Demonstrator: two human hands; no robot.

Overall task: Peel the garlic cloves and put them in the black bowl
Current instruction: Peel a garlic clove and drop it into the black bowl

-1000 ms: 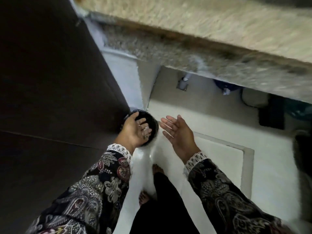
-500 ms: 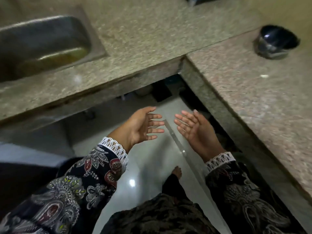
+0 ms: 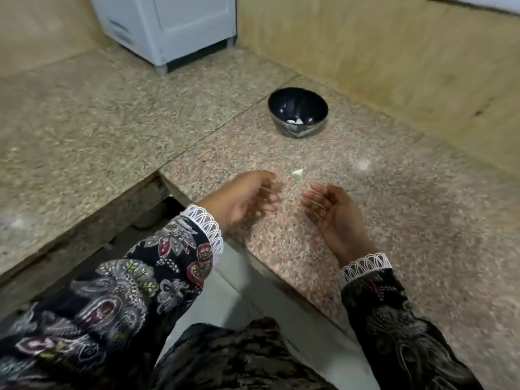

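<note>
While both hands hang empty over the near edge of the pinkish granite counter [image 3: 351, 209], no peeling is under way. The left hand [image 3: 242, 199] is blurred, its fingers loosely spread and pointing right, holding nothing; the right hand [image 3: 334, 212] faces it palm-up, fingers relaxed and apart, likewise holding nothing. The two hands are near each other but do not touch.

Just beyond their fingertips a small pale piece [image 3: 297, 172] lies on the stone; it could be a garlic clove or a scrap of skin, too small to tell which. Farther back, well apart from the hands, the black bowl [image 3: 297, 111] stands upright on the same slab, with a few white bits at its bottom, probably peeled cloves. Behind it rises a tan wall, and a white appliance [image 3: 171, 26] sits on the adjoining counter.

By my reading, the work is between cloves. The next move calls for a reach forward and a fine fingertip pinch on the pale piece, which looks light and liable to skid on polished stone.
</note>
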